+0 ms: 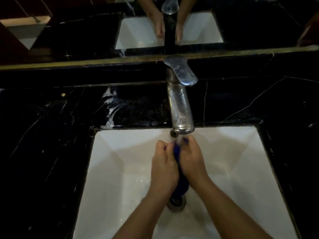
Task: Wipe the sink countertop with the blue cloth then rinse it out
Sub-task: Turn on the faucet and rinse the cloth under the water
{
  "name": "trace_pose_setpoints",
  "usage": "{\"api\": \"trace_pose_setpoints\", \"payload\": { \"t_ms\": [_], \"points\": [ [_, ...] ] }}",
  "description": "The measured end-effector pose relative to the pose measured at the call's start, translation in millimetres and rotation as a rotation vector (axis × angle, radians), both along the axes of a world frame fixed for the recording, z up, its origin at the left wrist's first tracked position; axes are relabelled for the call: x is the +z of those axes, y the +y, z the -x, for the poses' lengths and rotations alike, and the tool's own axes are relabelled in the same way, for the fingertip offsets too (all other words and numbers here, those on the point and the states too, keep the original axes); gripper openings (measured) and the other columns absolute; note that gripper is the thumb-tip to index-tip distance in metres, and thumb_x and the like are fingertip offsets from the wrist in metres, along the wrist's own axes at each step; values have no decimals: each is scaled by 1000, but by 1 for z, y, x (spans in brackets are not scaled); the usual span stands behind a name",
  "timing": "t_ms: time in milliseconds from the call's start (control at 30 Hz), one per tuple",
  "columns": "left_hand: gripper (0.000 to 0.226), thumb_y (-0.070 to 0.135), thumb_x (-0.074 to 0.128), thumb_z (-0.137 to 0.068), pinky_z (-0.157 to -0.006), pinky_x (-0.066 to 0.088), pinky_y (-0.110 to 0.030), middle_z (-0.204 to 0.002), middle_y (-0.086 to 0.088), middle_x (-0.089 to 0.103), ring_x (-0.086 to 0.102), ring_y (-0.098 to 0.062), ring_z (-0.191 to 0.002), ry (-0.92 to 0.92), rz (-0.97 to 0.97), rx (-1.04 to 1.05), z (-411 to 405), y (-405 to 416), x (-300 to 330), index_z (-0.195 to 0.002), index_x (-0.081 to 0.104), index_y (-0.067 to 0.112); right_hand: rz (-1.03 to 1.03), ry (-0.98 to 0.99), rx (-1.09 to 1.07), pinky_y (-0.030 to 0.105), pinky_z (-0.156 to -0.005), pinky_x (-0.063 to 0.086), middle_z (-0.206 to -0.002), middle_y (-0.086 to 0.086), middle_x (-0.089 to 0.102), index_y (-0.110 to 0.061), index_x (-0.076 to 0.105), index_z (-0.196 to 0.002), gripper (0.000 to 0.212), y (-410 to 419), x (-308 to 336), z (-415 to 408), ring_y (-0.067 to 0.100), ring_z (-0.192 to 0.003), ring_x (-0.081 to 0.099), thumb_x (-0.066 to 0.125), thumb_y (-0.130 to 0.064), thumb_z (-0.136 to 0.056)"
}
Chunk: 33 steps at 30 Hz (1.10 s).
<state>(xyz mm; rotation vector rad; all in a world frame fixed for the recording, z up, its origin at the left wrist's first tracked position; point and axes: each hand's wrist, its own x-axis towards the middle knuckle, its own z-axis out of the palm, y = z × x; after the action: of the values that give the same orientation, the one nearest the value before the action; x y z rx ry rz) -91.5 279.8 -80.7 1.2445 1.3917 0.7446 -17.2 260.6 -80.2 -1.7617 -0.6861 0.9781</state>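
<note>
Blue cloth (179, 171) is held bunched between both hands over the middle of the white sink basin (120, 169), directly under the spout of the faucet (181, 107). Left hand (164, 168) is closed in a fist around the cloth's left side; right hand (191, 163) is closed around its right side, knuckles up. The two fists are pressed close together, with the cloth squeezed in the gap between them.

A dark blue fold is seen at the top between the fingers, where a thin stream of water (177, 138) falls from the spout onto it. The lower end of the cloth hangs down from below the hands, just above the metal drain (177, 202) at the basin floor; contact with the drain cannot be told.

Faucet is mounted on the back edge of the black marble countertop (43, 144), its lever handle (183, 71) pointed toward the right. White streaks, foam or wet residue, are noted on the countertop behind the basin's back left corner. A mirror (77, 31) stands along the back edge of the countertop; basin, faucet and both hands are reflected in it. Wet sheen is visible on the basin floor beside the left wrist.
</note>
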Motion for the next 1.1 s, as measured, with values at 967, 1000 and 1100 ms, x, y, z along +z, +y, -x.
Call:
{"api": "trace_pose_setpoints", "payload": {
  "t_ms": [967,1000,1100],
  "points": [
    [56,16,60,-96,-71,62,-41,-134,-3,56,68,-31,-106,-658,527,160,21,5,33,-144,43,41,83,434,-20,53,-97,54,-141,-7,54,-43,45,-138,57,-41,15,-30,23,-120,59,60,-62,-86],
    [53,19,57,-99,-73,62,-39,-133,1,55,66,-27,-106,-562,477,105,21,6,33,-144,41,43,56,454,-21,53,-96,55,-137,-5,58,-41,49,-135,49,-38,16,-30,24,-116,62,62,-53,-89],
    [47,25,44,-105,-76,55,-18,-118,8,58,64,-6,-93,-17,56,-144,27,9,32,-145,30,45,51,238,-21,37,-84,61,-130,0,59,-39,45,-139,48,-36,12,-34,16,-100,68,61,-21,-97]
  ]
}}
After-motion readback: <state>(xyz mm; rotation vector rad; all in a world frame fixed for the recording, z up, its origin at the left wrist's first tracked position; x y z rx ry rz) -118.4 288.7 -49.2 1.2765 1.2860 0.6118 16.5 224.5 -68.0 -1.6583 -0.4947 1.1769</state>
